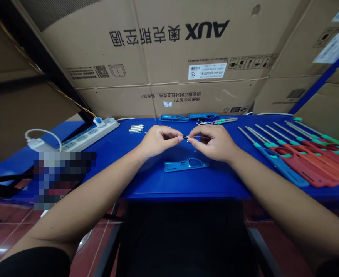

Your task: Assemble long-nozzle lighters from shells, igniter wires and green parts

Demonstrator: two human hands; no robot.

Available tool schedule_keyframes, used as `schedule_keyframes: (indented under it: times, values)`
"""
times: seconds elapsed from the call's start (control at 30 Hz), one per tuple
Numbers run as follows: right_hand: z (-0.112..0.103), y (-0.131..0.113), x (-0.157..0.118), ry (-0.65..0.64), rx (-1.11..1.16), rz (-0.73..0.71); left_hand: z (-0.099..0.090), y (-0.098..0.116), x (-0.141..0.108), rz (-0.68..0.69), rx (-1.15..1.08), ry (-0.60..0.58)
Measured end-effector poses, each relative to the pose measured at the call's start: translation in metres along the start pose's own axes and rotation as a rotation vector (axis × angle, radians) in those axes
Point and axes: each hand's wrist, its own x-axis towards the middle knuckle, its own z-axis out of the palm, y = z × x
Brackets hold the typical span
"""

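Small black part, thin wire alongside: left hand and right hand pinch it above counter. Step: apparently fine handling; next move calls for steadiness.

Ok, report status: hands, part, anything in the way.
Left hand and right hand pinching small dark part. Nearest blue casing lying untouched. No obstruction visible.

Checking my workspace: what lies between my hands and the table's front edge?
One blue plastic shell lies there on the blue tabletop, nearer you than the left hand and right hand, as the head view shows.
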Motion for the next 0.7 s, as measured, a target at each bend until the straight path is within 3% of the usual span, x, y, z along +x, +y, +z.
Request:
schedule_keyframes:
  times: [0.13,0.37,0.53,0.7]
  values:
    - [0.0014,0.0023,0.0,-0.048,0.014,0.054,-0.0003,0.0002,-0.0001,0.022,0.064,-0.01]
    - [0.0049,-0.0003,-0.0009,-0.01,0.081,0.168,0.0021,0.0046,-0.0007,0.156,0.163,0.101]
    - [0.0069,-0.0006,-0.001,0.088,-0.038,0.109,0.0028,0.0061,-0.0008,0.241,0.207,0.133]
    - [0.0087,-0.0002,-0.0026,0.134,-0.254,0.015,0.0054,0.0066,-0.0018,0.175,0.164,0.118]
